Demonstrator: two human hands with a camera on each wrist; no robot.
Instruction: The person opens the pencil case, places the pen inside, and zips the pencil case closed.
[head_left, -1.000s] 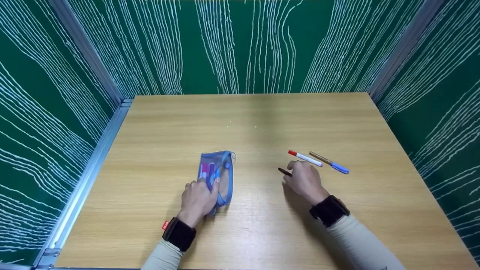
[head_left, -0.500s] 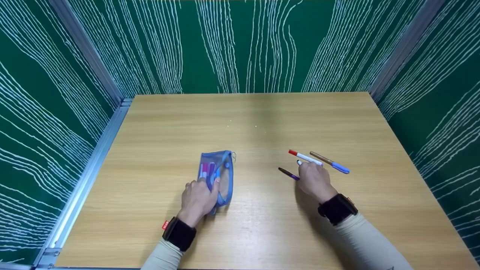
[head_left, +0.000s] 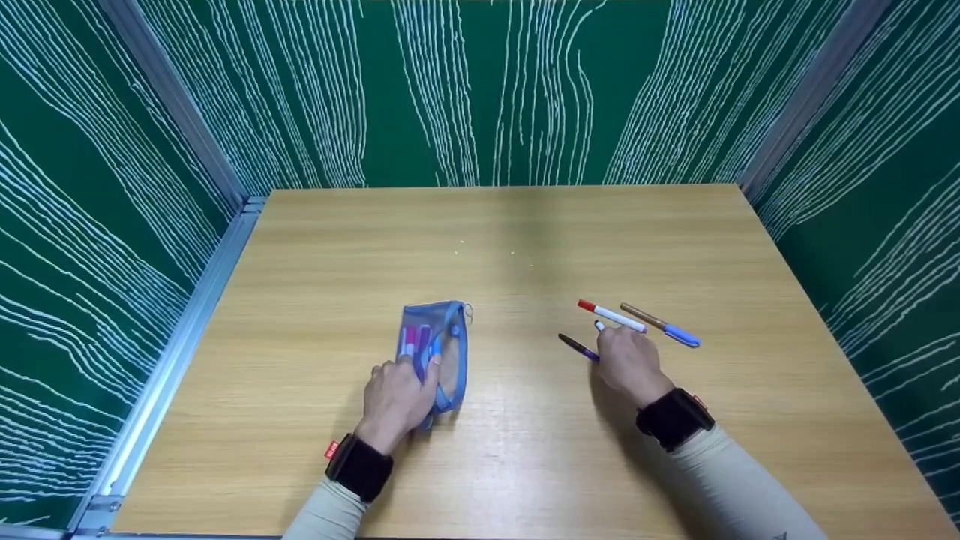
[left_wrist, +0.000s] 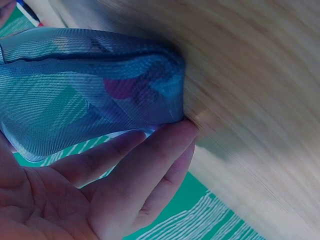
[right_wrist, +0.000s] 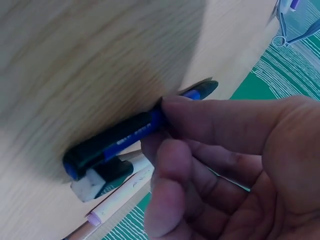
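Note:
My left hand (head_left: 401, 397) grips a blue mesh pencil case (head_left: 459, 375) lying on the table, thumb on top and fingers along its side. Through the mesh show purple and magenta markers (head_left: 409, 337). In the right wrist view, thumb and forefinger of my right hand (right_wrist: 215, 150) pinch a blue-and-black pen (right_wrist: 125, 137) close to the tabletop. Seen from the head, the pen's dark tip (head_left: 574, 345) points left, and the hand hides its other end. Right beside the pen lies a white eraser (right_wrist: 89, 185) in a dark sleeve.
Beyond my right hand lie a white marker with a red cap (head_left: 611, 313) and a brown-and-blue pen (head_left: 660, 325). Green walls with white wavy lines (head_left: 525, 90) enclose the wooden table (head_left: 510, 450). A metal rail (head_left: 172, 360) runs along its left edge.
My right hand has shifted a little to the right along the pen, showing more of the pen and a white end behind it. My left hand and the pencil case stay put.

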